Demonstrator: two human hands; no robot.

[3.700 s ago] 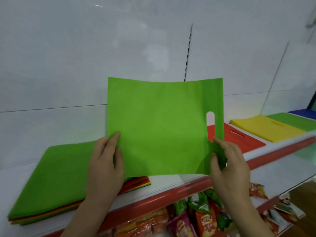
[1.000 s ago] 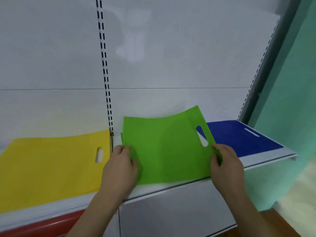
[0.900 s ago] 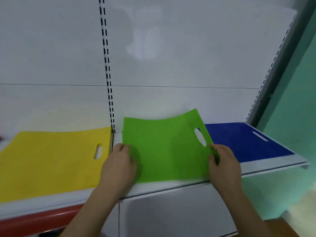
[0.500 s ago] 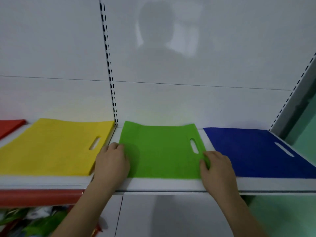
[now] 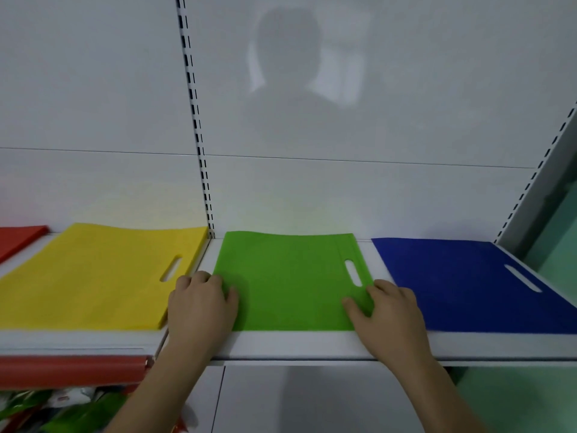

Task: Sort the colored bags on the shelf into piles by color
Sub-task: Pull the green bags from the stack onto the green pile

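White shelf (image 5: 312, 343) against a white back panel (image 5: 343, 120). Green bag (image 5: 290, 282) laid flat near the front edge, between yellow bag (image 5: 93, 279) and blue bag (image 5: 468, 285); red bag (image 5: 18, 240) at far left. Green bag's left edge is pressed by left hand (image 5: 199, 303), its right edge pinched by right hand (image 5: 390, 310).

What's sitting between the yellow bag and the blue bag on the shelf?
In the head view, the green bag, with the left hand and right hand on its edges.
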